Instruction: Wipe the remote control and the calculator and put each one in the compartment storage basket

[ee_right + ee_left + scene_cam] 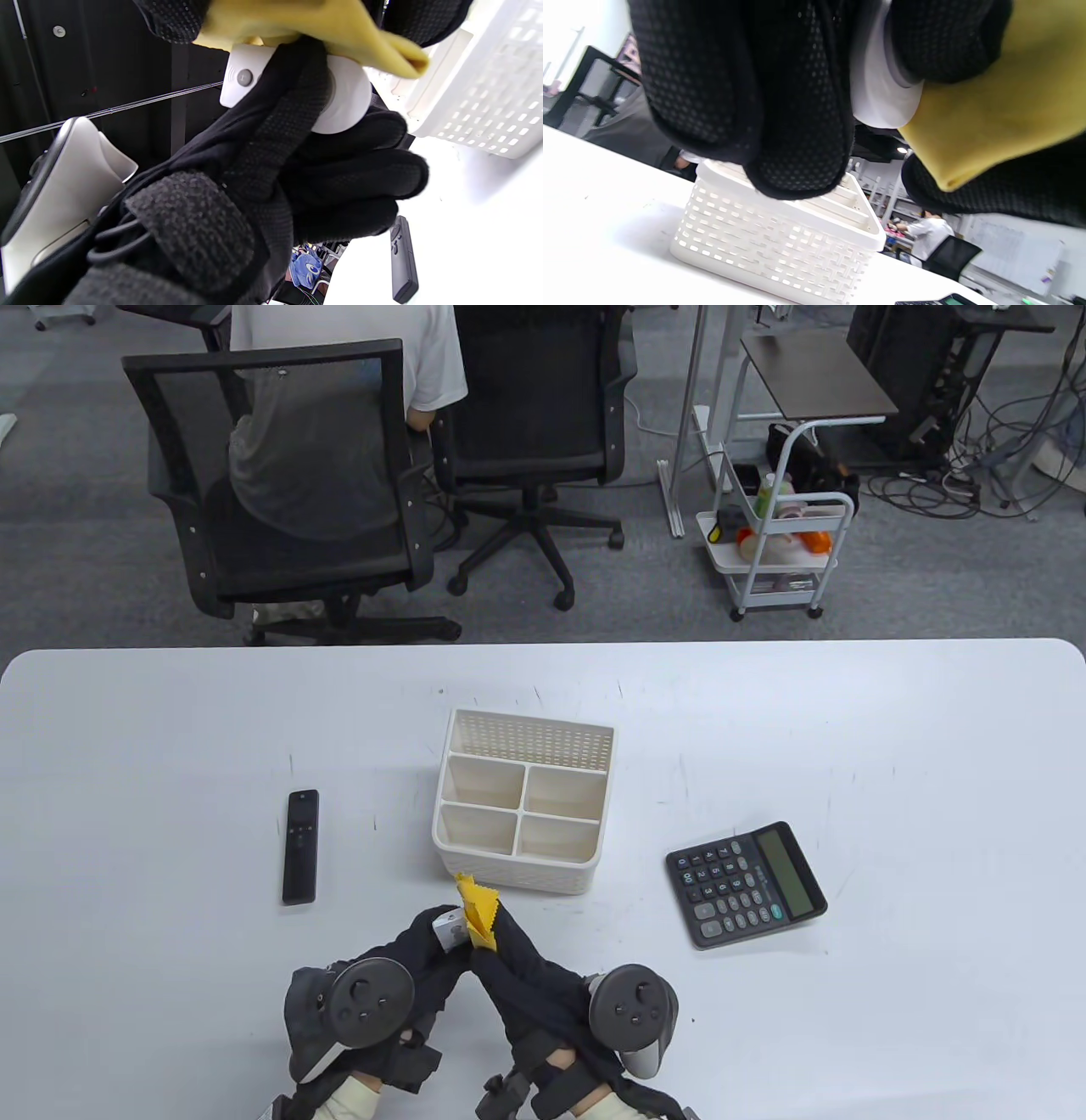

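Note:
My left hand (434, 940) grips a small white remote control (448, 929) just in front of the basket. My right hand (494, 940) pinches a yellow cloth (475, 906) against that remote. In the right wrist view the cloth (322, 25) lies over the white remote (348, 101), with my left hand's fingers (352, 178) curled round it. In the left wrist view the remote (882, 97) and the cloth (1001, 106) fill the top. A black remote (300, 847) lies left of the white compartment basket (509, 872). The black calculator (745, 884) lies to its right.
Beyond the table's far edge stand two black office chairs (288, 492), one with a person seated in it, and a white trolley (776, 551). The basket's compartments hold nothing.

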A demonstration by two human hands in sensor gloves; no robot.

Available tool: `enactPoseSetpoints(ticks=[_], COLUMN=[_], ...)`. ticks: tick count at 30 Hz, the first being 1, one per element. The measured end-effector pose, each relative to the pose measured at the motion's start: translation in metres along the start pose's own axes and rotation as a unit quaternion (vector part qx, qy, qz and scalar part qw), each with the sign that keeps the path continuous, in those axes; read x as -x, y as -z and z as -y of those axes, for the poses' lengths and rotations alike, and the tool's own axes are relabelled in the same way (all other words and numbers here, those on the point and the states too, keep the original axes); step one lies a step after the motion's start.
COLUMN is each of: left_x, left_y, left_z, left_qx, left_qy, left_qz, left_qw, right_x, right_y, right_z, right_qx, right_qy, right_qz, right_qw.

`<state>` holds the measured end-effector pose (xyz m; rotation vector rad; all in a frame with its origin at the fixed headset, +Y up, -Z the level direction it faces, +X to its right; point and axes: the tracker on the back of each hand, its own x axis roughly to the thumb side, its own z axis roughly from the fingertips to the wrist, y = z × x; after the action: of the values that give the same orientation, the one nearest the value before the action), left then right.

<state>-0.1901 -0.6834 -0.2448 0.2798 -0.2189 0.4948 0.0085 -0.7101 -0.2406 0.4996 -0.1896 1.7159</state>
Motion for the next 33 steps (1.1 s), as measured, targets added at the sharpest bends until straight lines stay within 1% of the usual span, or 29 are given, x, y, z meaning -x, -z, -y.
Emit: enactPoseSetpoints(ticks=[2,3,5,7,10,12,13,15,16,18,22,26,28,31,33], left_x=[0.002,0.004,0.005,0.003,-0.004,-0.01,-0.012,-0.012,-0.011,-0.009,-0.008,-0.005,-0.007,-0.009,-0.01], left_y=[0.001,0.001,0.0,0.0,0.0,0.0,0.0,-0.001,-0.001,-0.002,-0.001,0.0,-0.001,-0.002,-0.001], left_z=[-0.001,-0.002,-0.002,-0.001,0.003,0.006,0.008,0.007,0.006,0.005,0.005,0.007,0.005,0.004,0.002], left_qx=[0.007,0.019,0.013,0.016,0.027,0.048,0.051,0.033,0.018,0.007,0.02,0.033,0.04,0.043,0.04], left_qy=[-0.006,-0.006,-0.016,-0.019,-0.047,-0.066,-0.067,-0.047,-0.044,-0.052,-0.05,-0.051,-0.055,-0.037,-0.045], left_qz=[-0.017,-0.021,-0.011,0.012,0.054,0.091,0.094,0.091,0.086,0.083,0.076,0.075,0.087,0.117,0.122], left_qw=[1.0,1.0,1.0,1.0,0.997,0.992,0.992,0.994,0.995,0.995,0.996,0.995,0.994,0.992,0.991], right_x=[0.0,-0.001,-0.002,-0.002,0.001,0.005,0.007,0.008,0.007,0.005,0.002,-0.003,-0.003,-0.003,-0.002], right_y=[-0.001,-0.001,-0.001,-0.001,0.001,0.002,0.002,0.002,0.002,0.002,0.001,0.001,0.0,0.001,0.002], right_z=[-0.002,-0.004,-0.005,-0.004,0.003,0.006,0.007,0.007,0.006,0.002,0.001,0.002,0.001,0.002,0.004], right_qx=[-0.006,-0.008,-0.009,0.002,0.023,0.025,0.023,0.023,0.015,0.009,0.011,0.014,0.013,0.013,0.021], right_qy=[-0.011,-0.016,-0.02,-0.02,-0.012,0.005,0.011,0.011,0.01,0.007,-0.009,0.007,0.01,0.01,0.003], right_qz=[0.004,0.005,0.006,0.005,-0.006,-0.017,-0.022,-0.022,-0.022,-0.018,-0.01,0.008,0.015,0.013,0.009], right_qw=[1.0,1.0,1.0,1.0,1.0,1.0,0.999,0.999,1.0,1.0,1.0,1.0,1.0,1.0,1.0])
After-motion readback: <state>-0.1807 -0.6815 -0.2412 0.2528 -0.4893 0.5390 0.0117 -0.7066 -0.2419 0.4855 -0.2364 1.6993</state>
